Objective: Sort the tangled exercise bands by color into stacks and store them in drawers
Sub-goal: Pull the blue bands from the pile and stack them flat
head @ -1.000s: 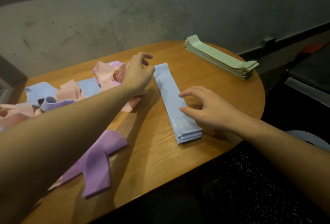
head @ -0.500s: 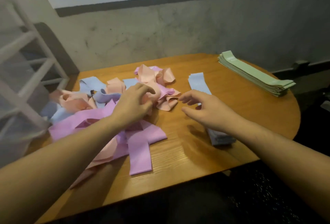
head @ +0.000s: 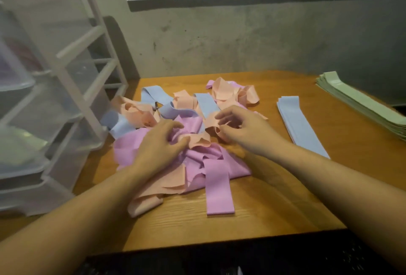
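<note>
1. The step in hand is the sorting: both hands are in the tangled pile [head: 182, 140] of pink, peach and blue exercise bands, which lies at the middle-left of the tabletop [head: 274, 209].
2. The left hand [head: 161, 143] lies on top of the pink bands, fingers curled down into the bunched material; whether they have closed on one band or only press on the heap cannot be told.
3. The right hand [head: 243, 130] is just to the right, its fingers curled and pinching at a peach band [head: 219, 131] in the heap, a narrow grip.
4. Two colours look already stacked: the blue stack [head: 298, 121] lies flat to the right of the pile, and the green stack [head: 360, 103] sits further right by the far edge.
5. The drawer unit [head: 55, 103] stands at the left, touching or just beside the tabletop; the stacks are not yet stored.
6. Judging from this, the next move calls for freeing one band from the knot, with one hand pinning the pile while the other draws the band clear, then flattening it onto a stack of its colour. Pulling hard could drag neighbouring bands along.
</note>
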